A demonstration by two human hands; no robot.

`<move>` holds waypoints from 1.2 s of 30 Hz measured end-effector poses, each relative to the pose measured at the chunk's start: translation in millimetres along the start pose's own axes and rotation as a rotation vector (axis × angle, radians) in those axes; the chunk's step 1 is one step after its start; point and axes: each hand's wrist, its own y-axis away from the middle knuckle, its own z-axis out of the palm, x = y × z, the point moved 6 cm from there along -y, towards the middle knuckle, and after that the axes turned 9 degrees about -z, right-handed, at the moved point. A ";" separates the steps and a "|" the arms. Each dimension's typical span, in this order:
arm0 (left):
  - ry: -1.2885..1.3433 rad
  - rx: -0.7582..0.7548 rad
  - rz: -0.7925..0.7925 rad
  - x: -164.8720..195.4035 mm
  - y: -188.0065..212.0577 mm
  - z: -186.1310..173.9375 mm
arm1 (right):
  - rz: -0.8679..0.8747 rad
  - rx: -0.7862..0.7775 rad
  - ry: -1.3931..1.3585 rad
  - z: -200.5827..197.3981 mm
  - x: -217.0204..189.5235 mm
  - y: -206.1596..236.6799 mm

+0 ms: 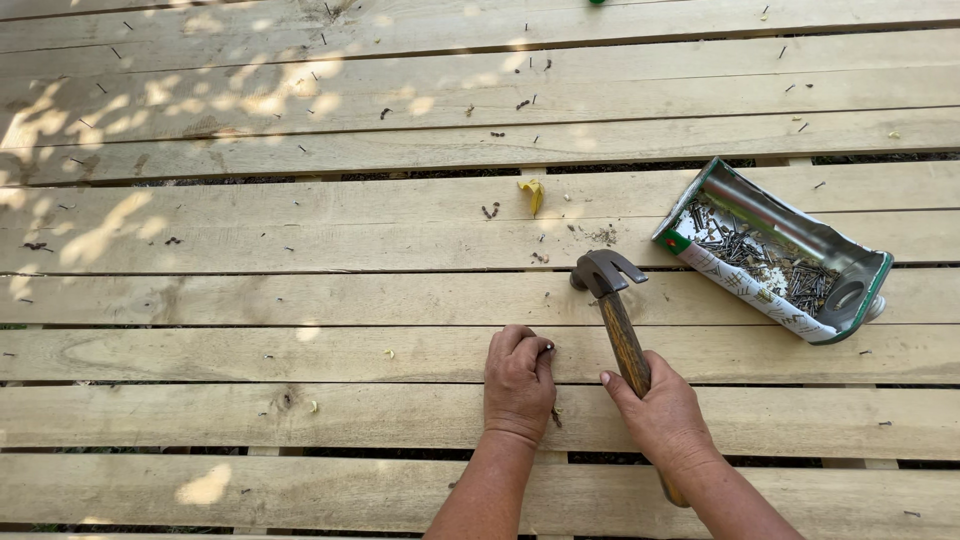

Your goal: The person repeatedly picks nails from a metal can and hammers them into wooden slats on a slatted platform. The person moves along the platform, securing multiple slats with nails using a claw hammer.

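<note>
Right hand (663,412) grips hammer (617,312); left hand (519,383) pinches nail (551,347) mid-plank (300,355), away from gaps.

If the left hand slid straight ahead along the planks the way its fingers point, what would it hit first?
Probably the hammer head: the left hand points up and slightly right, pinching a small nail. If the head is raised, only bare planks lie ahead.

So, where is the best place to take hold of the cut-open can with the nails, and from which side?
Probably the long plain side wall of the cut-open can, reached from the near side by the right hand. The can lies on its side with the cut opening up, and the cut edges may be sharp.
</note>
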 end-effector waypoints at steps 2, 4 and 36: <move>0.018 -0.002 -0.016 -0.8 -0.6 -0.2 | 0.005 0.020 -0.022 1.8 7.3 7.7; 0.015 0.002 -0.014 -0.5 -1.0 -0.6 | 0.026 0.020 -0.037 4.9 13.9 13.3; -0.022 0.012 0.034 -2.2 2.1 0.6 | -0.013 -0.116 0.070 16.8 28.8 55.1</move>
